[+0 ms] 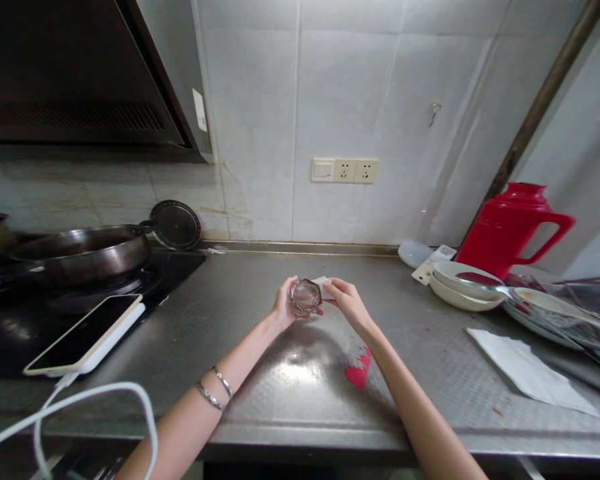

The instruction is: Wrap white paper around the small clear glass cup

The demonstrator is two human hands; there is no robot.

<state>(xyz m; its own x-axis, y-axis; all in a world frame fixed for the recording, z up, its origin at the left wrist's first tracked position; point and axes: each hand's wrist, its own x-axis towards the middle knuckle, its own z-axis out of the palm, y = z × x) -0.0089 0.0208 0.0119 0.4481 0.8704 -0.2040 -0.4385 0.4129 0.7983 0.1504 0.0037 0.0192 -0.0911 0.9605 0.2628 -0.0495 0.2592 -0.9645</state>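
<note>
My left hand [283,304] is wrapped round a clear, faceted glass [306,298], held above the steel counter with its round opening facing me. My right hand [348,302] is closed on a small piece of white tissue [324,285] at the right side of the glass. Part of the tissue is hidden by the fingers. On the counter below, close to my right forearm, lies a torn pink-red scrap [359,371].
A frying pan [90,257] sits on the stove at left, with a phone on a white power bank [87,337] and a looping white cable. At right are a red thermos jug [505,227], stacked bowls [463,297], plates and a white paper sheet [530,368].
</note>
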